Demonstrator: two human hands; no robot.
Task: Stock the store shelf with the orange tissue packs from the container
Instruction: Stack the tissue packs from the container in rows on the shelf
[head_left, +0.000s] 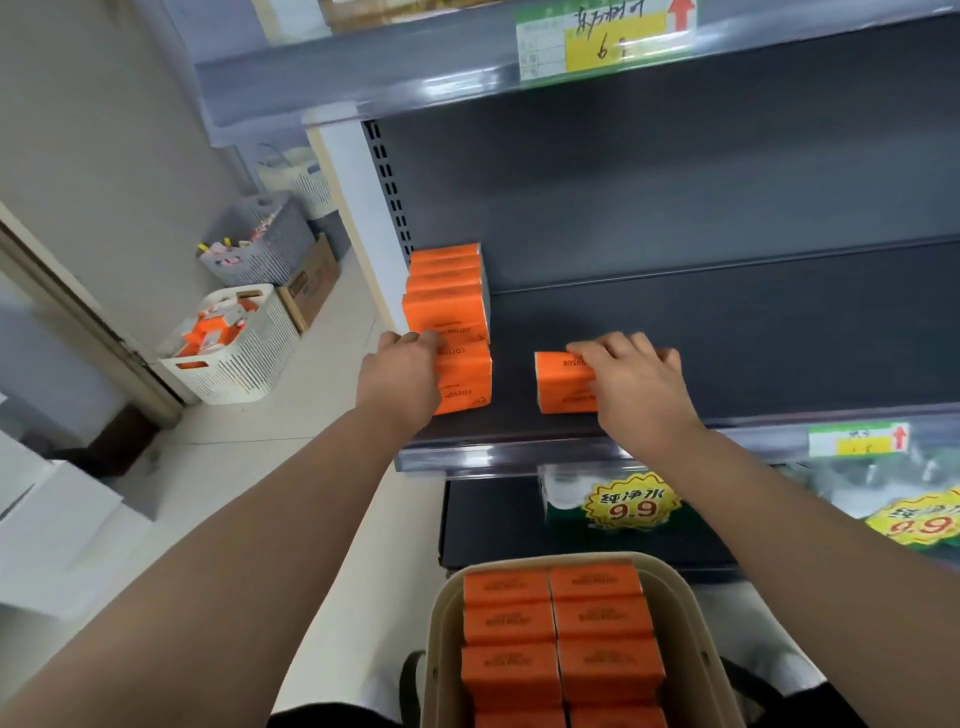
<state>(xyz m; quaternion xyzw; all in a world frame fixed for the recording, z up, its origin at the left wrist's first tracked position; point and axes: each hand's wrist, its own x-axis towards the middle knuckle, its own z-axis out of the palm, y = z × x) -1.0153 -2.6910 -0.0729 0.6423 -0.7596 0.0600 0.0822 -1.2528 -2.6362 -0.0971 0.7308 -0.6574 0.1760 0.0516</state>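
A row of orange tissue packs (447, 291) stands along the left end of the dark shelf (753, 338). My left hand (402, 379) grips the front pack of that row (467, 382) near the shelf's front edge. To the right lies a separate orange pack (561, 384), and my right hand (634, 384) rests over its right side, fingers curled on top. Below, a beige container (675, 613) holds two columns of several orange packs (561, 639).
The shelf to the right of my hands is bare. A price strip (852, 439) runs along its front edge; bagged goods with 9.9 tags (631, 506) sit beneath. On the floor at left stand a white basket (234, 348), a grey basket (265, 249) and a cardboard box (311, 283).
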